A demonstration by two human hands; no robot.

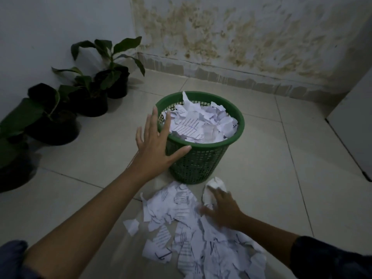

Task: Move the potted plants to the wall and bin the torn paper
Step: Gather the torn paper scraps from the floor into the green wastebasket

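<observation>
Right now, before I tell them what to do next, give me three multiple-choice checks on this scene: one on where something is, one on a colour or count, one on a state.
1. Where do the potted plants stand?
A. Along the left wall
B. Beside the white cabinet
C. In front of the bin

2. What colour is the bin?
A. Blue
B. Green
C. Red

3. In what state is the torn paper?
A. All in the bin
B. All on the floor
C. Part in the bin, part on the floor

Answers:
1 A, the pots sit in a row against the left wall.
2 B, its mesh side and rim are green.
3 C, scraps fill the bin, and a pile lies on the tiles in front of it, where the right hand reaches; the left hand is open by the rim.
</observation>
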